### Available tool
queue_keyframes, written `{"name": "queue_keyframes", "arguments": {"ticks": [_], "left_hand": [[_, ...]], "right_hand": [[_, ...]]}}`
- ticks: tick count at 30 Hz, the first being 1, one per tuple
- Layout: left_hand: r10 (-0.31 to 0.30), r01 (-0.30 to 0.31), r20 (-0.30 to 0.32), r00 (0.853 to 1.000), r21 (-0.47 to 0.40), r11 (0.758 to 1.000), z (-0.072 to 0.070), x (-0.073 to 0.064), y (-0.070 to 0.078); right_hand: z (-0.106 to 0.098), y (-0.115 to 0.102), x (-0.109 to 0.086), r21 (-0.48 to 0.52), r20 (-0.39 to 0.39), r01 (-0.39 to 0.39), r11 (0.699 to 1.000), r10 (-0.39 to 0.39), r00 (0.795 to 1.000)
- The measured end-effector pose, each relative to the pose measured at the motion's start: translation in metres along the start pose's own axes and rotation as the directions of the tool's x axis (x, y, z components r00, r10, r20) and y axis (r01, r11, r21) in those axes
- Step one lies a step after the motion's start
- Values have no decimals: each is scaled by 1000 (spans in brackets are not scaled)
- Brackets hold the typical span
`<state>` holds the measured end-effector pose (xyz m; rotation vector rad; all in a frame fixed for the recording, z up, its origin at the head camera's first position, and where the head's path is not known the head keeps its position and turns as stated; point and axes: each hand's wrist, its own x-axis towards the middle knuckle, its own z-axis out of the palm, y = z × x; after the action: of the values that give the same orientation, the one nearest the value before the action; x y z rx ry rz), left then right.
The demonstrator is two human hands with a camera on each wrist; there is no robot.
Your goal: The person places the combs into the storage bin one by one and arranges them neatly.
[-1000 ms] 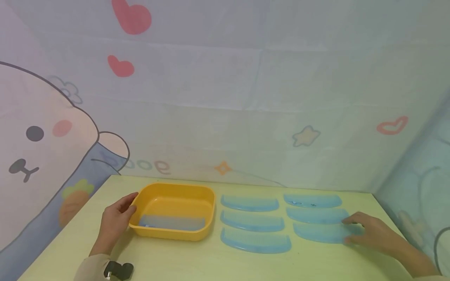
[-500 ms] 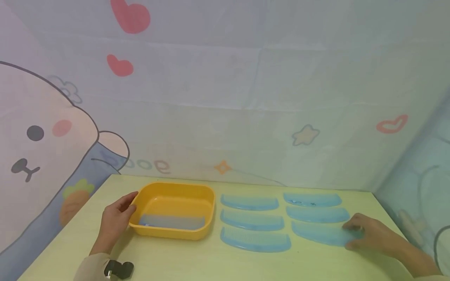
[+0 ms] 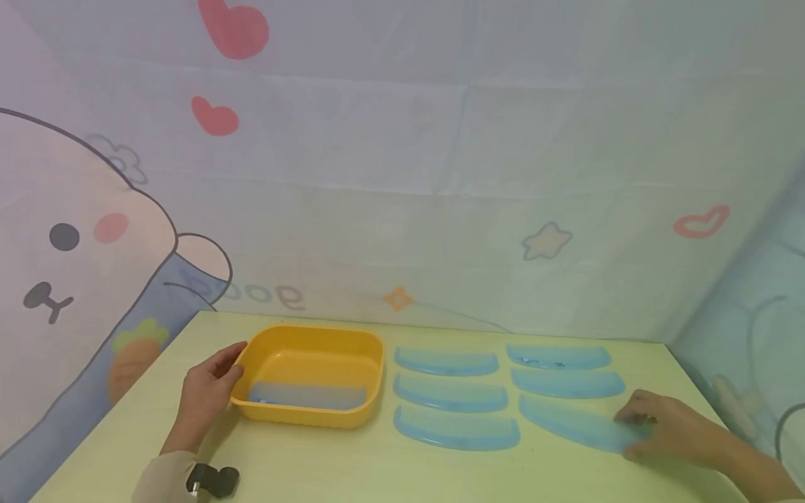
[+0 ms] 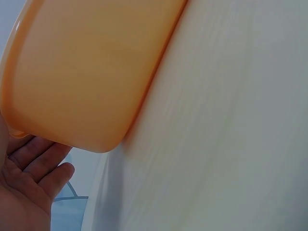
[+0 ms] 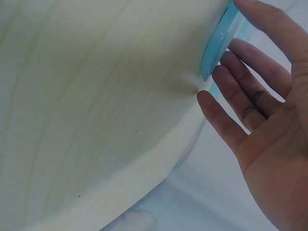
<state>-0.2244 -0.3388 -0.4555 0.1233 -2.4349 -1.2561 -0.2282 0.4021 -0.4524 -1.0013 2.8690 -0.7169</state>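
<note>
In the head view my left hand (image 3: 207,388) holds the left rim of a yellow plastic tray (image 3: 308,418), thumb at the rim. The left wrist view shows its fingers against the outside of the tray (image 4: 86,72). A translucent blue comb (image 3: 308,397) lies inside the tray. My right hand (image 3: 673,429) pinches the right end of another blue comb (image 3: 578,421), thumb on the near side and fingers on the far side. That comb (image 5: 219,45) is slanted in the head view, its right end nearer me. The hand hides its right tip.
Three blue combs lie stacked in a column right of the tray, the nearest comb (image 3: 455,429) showing its teeth. Two more, including the far comb (image 3: 558,358), lie behind the held one. A printed cloth (image 3: 402,175) hangs behind the table (image 3: 503,478).
My right hand has drawn the right end of its comb toward me, so the comb now slants away from the row. My left hand and the tray stay put.
</note>
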Motion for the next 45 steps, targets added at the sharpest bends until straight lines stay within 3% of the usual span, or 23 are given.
{"name": "queue_keyframes", "arguments": {"ticks": [4,12,17,23,26,30,35,42,45], "left_hand": [[5,-5,6,1000,2,1000,1,1,-1],[6,-6,1,1000,7,1000,0,1,-2],[-4,4,7,1000,2,1000,1,1,-2],[-12,12,12,1000,-1,1000,1,1,-3],[-10,10,17,1000,-4,1000,0,1,-3],[-4,4,22,1000,-10,1000,0,1,-3],[9,-9,15,1000,-14,1000,1,1,-3],[15,-15,4,1000,-4,1000,1,2,-3],[12,-12,6,1000,-3,1000,1,2,-4]], "right_hand": [[6,1,-3,-10,-55,81,997,-81,995],[-2,-5,-5,38,7,-53,998,53,999],[1,-5,-5,32,-36,47,998,-45,998],[6,-5,-3,3,-110,166,986,-165,980],[5,-9,-1,-35,-164,186,982,-190,968],[1,-19,3,-42,-193,163,986,-168,967],[0,-33,14,-70,-213,120,990,-132,968],[7,-49,41,-102,-277,141,985,-165,947],[9,-59,53,-96,-276,124,988,-146,950]]}}
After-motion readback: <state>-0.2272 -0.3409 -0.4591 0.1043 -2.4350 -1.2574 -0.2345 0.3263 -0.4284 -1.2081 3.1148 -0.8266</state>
